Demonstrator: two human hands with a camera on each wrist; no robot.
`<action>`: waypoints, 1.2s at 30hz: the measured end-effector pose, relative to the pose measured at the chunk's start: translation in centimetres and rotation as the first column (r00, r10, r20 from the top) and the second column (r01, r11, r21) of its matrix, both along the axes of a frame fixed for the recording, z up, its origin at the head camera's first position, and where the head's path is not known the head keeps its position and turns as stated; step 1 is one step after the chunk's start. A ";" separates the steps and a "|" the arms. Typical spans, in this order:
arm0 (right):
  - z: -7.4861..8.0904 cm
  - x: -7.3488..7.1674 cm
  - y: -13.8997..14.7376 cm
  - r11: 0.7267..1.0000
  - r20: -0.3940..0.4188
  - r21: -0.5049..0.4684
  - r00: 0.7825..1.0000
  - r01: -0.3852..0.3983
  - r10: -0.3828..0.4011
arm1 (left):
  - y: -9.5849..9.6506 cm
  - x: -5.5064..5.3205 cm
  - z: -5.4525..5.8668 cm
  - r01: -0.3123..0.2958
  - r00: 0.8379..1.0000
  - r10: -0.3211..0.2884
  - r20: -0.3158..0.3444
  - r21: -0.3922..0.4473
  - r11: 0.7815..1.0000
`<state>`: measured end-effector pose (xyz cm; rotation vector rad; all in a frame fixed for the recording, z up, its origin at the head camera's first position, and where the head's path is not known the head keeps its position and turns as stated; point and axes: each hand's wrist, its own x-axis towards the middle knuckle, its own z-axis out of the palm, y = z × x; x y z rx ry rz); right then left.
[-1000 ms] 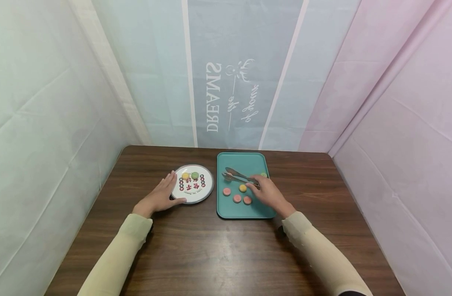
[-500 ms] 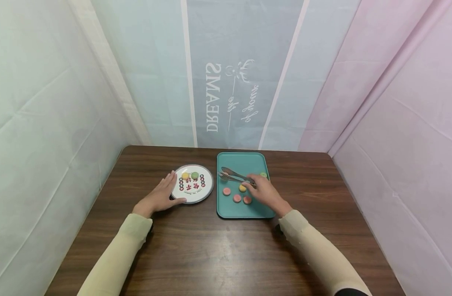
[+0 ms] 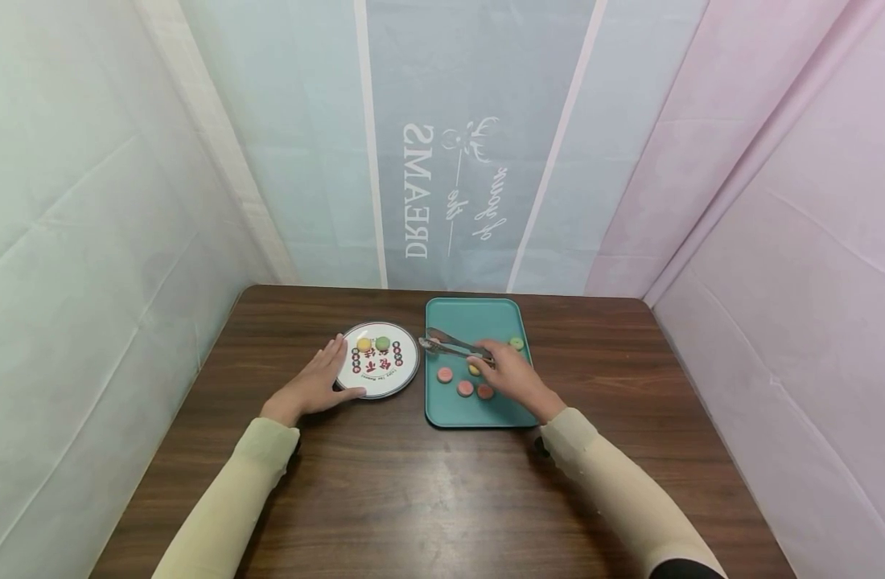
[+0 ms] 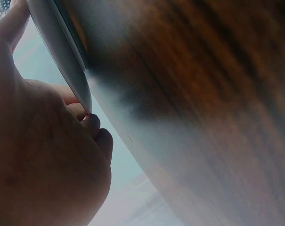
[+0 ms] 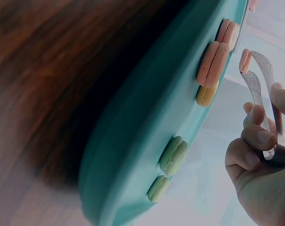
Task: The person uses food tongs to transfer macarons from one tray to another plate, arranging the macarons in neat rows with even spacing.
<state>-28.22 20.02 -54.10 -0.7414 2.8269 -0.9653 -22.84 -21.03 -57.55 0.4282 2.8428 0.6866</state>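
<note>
My right hand [image 3: 513, 372] grips metal tongs [image 3: 451, 338] over the teal tray [image 3: 457, 412]. In the right wrist view, the tongs' perforated tips pinch a pink macaron [image 5: 245, 61], raised off the tray. On the tray lie several macarons: pink ones [image 3: 465, 388], a yellow one [image 3: 475, 370] partly hidden by my hand, and green ones [image 5: 174, 155]. My left hand [image 3: 314, 384] rests against the left rim of the white printed plate [image 3: 408, 376], thumb spread from straight fingers. A yellow macaron [image 3: 364, 344] and a green macaron [image 3: 382, 343] sit on the plate.
The plate stands just left of the tray, a narrow gap between them. Both rest on the dark wooden table [image 3: 428, 498]. Fabric curtains [image 3: 319, 161] hang behind the far edge and along both sides.
My right hand has moved left with the tongs and the pink macaron; the tongs' tips now reach the tray's left edge. My left hand and the plate stay put.
</note>
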 end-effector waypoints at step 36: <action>-0.7 -0.9 -3.5 0.998 -0.047 0.037 0.998 -0.048 0.050 | 0.0 0.3 -0.6 -0.012 1.000 0.011 -0.019 -0.030 0.999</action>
